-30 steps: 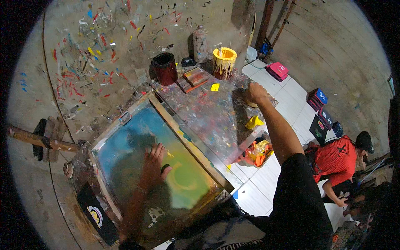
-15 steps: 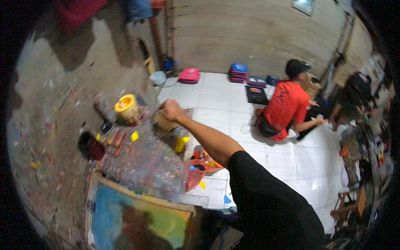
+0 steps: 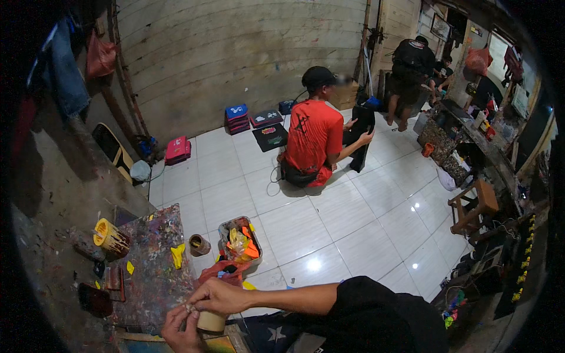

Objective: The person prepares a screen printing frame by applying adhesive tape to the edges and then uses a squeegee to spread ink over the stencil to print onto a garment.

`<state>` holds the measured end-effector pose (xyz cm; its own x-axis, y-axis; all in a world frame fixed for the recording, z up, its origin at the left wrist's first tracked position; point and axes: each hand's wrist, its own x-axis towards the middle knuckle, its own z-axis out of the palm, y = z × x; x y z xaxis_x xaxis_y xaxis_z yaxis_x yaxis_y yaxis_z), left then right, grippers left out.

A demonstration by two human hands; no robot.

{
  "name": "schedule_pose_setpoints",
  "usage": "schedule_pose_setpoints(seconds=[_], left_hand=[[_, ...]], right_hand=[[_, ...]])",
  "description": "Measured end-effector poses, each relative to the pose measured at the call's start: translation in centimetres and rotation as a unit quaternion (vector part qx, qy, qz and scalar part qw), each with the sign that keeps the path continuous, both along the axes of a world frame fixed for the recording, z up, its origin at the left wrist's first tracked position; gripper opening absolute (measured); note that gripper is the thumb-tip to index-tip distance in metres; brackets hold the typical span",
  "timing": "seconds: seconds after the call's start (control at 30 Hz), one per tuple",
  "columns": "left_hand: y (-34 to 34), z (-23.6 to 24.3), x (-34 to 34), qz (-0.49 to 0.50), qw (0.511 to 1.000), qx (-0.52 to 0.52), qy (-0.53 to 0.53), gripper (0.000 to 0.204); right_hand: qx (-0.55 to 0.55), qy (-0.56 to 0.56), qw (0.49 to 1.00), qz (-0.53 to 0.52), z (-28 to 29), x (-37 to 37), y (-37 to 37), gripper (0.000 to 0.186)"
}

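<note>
Close together at the lower left are my two hands, their fingertips meeting. My left hand (image 3: 181, 330) is closed, thumb and fingers pinched at the edge of a beige roll (image 3: 212, 322) that looks like tape. My right hand (image 3: 219, 296) is also closed, pinching at the roll's upper side, and hides part of it. Whether a strip is lifted cannot be made out. Beneath and beyond the hands lies a paint-stained table (image 3: 156, 247). A wooden frame with paint-smeared mesh (image 3: 141, 346) shows partly below them.
On the table are a dripping yellow paint pot (image 3: 112, 238) and a yellow scrap (image 3: 177, 256). Beside it stand a tin (image 3: 199, 245) and a basket (image 3: 259, 232) of bright scraps. A person in red (image 3: 315, 135) squats on white tiles, holding black cloth. A wooden stool (image 3: 474, 206) stands right.
My right hand has come back from the table's far part toward me, bringing the beige roll, and meets my left hand, which has come into view. My view has swung right.
</note>
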<state>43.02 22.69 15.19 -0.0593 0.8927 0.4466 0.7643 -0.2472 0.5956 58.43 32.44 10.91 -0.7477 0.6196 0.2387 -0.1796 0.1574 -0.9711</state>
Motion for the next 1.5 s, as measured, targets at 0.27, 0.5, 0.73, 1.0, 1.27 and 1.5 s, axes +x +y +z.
schedule_pose_setpoints(seconds=[0.27, 0.5, 0.73, 1.0, 1.27, 1.5], left_hand=[[-3.9, -0.8, -1.0, 0.134, 0.96, -0.216, -0.114, 0.024], [-6.8, -2.9, 0.8, 0.137, 0.981, 0.027, 0.139, 0.011], [-19.3, 4.8, -8.6, 0.32, 0.929, -0.093, -0.16, 0.007], [-28.4, 7.3, -1.4, 0.5, 0.85, -0.091, -0.138, 0.005], [-37.1, 6.9, 4.4, 0.672, 0.721, 0.117, -0.123, 0.01], [-45.8, 6.3, 8.3, 0.687, 0.697, 0.207, 0.007, 0.014]], right_hand=[[0.007, 0.036, 0.994, -0.107, -1.3, -1.0, -2.5, 0.021], [0.127, -0.127, 0.977, 0.118, -0.1, 2.2, -4.2, 0.091], [0.185, -0.375, 0.879, 0.231, 0.1, 6.5, -4.3, 0.071], [0.031, -0.352, 0.734, 0.579, 2.0, 1.2, -2.0, 0.041], [0.139, -0.386, 0.601, 0.685, 9.6, -6.6, -3.9, 0.035], [0.285, -0.246, 0.572, 0.728, 15.2, -10.4, -6.5, 0.042]])
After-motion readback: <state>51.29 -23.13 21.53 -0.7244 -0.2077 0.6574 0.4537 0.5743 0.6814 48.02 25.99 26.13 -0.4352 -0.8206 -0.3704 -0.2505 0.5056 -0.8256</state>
